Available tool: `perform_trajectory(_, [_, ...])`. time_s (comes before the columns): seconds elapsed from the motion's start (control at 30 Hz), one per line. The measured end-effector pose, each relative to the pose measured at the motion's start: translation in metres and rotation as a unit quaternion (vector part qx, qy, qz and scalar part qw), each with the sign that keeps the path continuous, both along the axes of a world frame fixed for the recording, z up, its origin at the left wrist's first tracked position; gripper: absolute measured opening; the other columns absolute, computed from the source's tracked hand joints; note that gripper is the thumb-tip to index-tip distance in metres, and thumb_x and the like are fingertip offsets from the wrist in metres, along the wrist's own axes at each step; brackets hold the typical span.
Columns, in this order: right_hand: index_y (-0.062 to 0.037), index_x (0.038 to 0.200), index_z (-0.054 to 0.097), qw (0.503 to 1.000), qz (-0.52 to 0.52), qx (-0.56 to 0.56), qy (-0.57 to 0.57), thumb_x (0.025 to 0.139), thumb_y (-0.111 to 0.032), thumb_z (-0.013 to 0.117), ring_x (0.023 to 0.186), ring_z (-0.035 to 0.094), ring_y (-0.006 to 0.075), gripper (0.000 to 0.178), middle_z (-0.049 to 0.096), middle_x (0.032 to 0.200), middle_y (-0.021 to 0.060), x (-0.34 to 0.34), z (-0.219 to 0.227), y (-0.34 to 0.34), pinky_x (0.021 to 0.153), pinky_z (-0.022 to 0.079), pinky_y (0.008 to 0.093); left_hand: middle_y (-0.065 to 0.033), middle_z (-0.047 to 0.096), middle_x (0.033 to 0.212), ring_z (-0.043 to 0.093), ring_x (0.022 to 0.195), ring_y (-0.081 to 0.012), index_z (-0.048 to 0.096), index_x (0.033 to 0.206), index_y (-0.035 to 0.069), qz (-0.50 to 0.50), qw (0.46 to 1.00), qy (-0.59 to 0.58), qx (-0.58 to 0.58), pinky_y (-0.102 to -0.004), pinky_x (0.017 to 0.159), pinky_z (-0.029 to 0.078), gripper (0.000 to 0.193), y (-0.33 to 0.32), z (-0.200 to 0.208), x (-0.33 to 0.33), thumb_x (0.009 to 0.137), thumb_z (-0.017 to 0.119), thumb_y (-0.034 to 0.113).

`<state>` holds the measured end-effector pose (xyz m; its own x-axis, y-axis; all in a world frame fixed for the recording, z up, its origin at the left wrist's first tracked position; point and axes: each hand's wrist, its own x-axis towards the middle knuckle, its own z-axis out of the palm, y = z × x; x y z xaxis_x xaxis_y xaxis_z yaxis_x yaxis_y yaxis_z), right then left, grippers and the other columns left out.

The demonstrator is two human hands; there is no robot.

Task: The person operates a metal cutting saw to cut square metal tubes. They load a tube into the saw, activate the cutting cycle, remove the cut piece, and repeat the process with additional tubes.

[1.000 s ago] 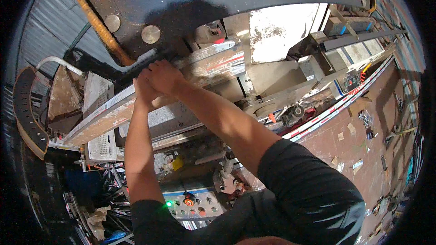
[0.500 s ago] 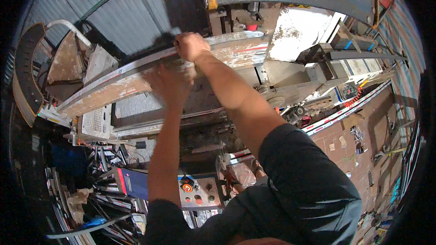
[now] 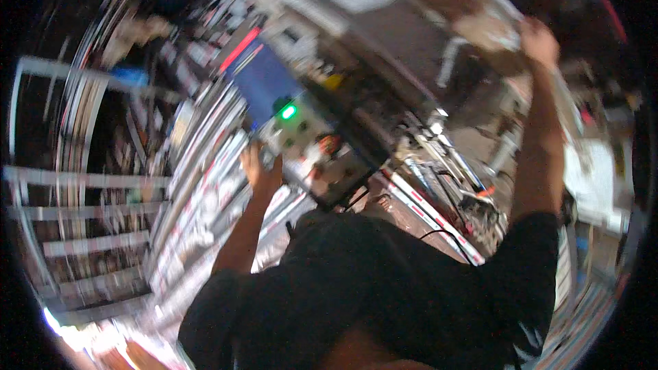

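My left hand point(image 3: 260, 168) is beside the left edge of a control panel point(image 3: 301, 140), thumb and fingers apart, with nothing visible in it. A green light point(image 3: 289, 112) glows on the panel, among several round buttons and a red-orange knob point(image 3: 329, 143). Far to the right, my right hand point(image 3: 540, 42) is closed over the edge of a long, worn board point(image 3: 488, 30). Motion blur smears its fingers. Most of that board is blurred or outside the view.
A dark blue panel point(image 3: 264, 82) with a red edge stands behind the controls. Bundled long strips point(image 3: 205, 185) lie left of my left hand, near a metal rack point(image 3: 89, 177). A red-and-white striped bar point(image 3: 428, 209) lies in front of my body. A white sheet point(image 3: 595, 178) is at the right.
My left hand has left the long board and come down beside the control panel. My right hand stays at the board. The view has swung left, and a green light now shows.
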<state>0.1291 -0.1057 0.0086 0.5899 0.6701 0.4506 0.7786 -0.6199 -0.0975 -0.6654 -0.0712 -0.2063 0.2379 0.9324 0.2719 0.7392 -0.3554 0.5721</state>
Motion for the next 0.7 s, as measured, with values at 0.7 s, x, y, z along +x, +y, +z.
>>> perform_trajectory(0.7, [-0.0132,0.138,0.074,0.990,-0.080,0.044,-0.107,0.102,-0.064,0.055,0.117,0.073,0.0428,0.066,0.076,0.131,0.0194,-0.020,-0.009,0.032,0.097,0.059,0.0525,-0.0295,0.077,0.108,0.074,0.099,-0.0523,0.063,0.132,0.007,0.114,0.952,0.151,-0.240,-0.0609,0.085,0.060,0.047,0.077,-0.097,-0.002,0.099,0.070,0.039])
